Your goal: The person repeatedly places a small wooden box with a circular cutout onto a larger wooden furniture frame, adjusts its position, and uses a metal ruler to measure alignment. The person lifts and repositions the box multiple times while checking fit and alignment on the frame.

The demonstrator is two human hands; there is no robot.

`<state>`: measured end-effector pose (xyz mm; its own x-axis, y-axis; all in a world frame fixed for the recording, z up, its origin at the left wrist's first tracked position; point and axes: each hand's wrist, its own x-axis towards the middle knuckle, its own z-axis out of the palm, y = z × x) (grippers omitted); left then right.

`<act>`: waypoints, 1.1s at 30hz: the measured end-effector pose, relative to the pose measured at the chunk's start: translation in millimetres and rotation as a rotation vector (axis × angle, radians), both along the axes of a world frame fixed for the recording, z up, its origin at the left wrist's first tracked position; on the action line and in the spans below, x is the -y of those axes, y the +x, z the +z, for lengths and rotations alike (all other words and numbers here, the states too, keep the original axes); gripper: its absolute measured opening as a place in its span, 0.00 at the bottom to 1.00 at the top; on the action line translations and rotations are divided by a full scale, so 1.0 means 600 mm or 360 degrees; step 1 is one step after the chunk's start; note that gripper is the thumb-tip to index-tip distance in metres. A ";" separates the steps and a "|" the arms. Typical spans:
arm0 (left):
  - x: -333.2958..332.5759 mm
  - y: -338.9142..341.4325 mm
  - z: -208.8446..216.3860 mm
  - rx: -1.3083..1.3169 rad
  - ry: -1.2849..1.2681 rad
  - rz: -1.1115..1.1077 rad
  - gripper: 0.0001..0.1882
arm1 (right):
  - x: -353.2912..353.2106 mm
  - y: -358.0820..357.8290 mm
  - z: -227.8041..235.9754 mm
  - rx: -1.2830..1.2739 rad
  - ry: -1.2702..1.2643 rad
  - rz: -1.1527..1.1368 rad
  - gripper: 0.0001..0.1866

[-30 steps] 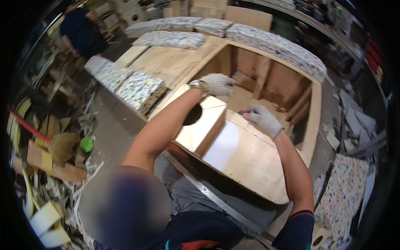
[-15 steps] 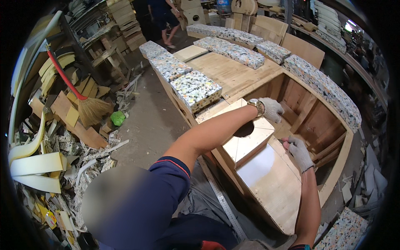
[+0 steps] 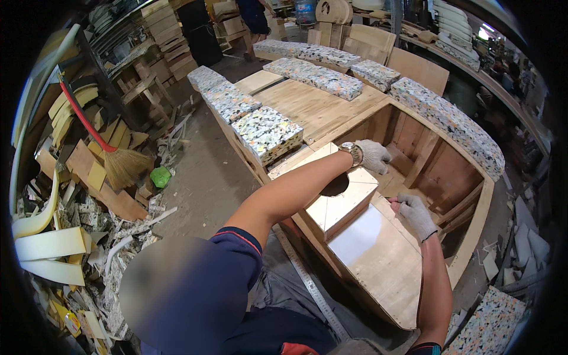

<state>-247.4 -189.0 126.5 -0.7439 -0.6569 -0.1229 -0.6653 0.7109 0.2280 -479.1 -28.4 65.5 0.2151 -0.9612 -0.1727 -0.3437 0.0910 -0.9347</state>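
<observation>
A light wooden box (image 3: pixel 340 210) with a round dark hole in its top stands on a plywood panel (image 3: pixel 384 263) of a large wooden frame (image 3: pixel 482 222). My left arm reaches across the box. At its far right corner, my left hand (image 3: pixel 374 157), in a pale knit glove, has its fingers curled; whatever lies under them is hidden. By the panel's inner edge, beside the open compartment, my right hand (image 3: pixel 416 214) is gloved with bare fingertips showing. Its thumb and fingers pinch together, and anything between them is too small to make out. A white patch marks the panel.
Speckled foam blocks (image 3: pixel 269 133) lie along the frame's left side, and a long foam strip (image 3: pixel 449 124) lines its right. Foam and wood scraps (image 3: pixel 53 254) pile up at left near a red-handled broom (image 3: pixel 127 165). A metal ruler (image 3: pixel 310 284) lies near my lap. Another person (image 3: pixel 253 18) is at the back.
The view has shifted slightly, so the scene sits a little further left. The person at the back has moved right. Both my hands keep nearly the same places at the box and panel edge.
</observation>
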 end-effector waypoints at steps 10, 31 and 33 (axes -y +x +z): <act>-0.012 -0.005 0.014 0.0105 0.0065 0.0040 0.35 | 0.003 -0.013 -0.002 -0.0210 -0.0104 0.0026 0.16; 0.012 -0.003 -0.022 0.0061 -0.0026 -0.0043 0.32 | -0.048 0.000 0.035 -0.0332 -0.1261 -0.0522 0.11; 0.007 -0.003 -0.030 0.0059 0.0016 -0.0065 0.31 | -0.113 0.019 0.118 -0.0425 -0.1272 -0.0402 0.12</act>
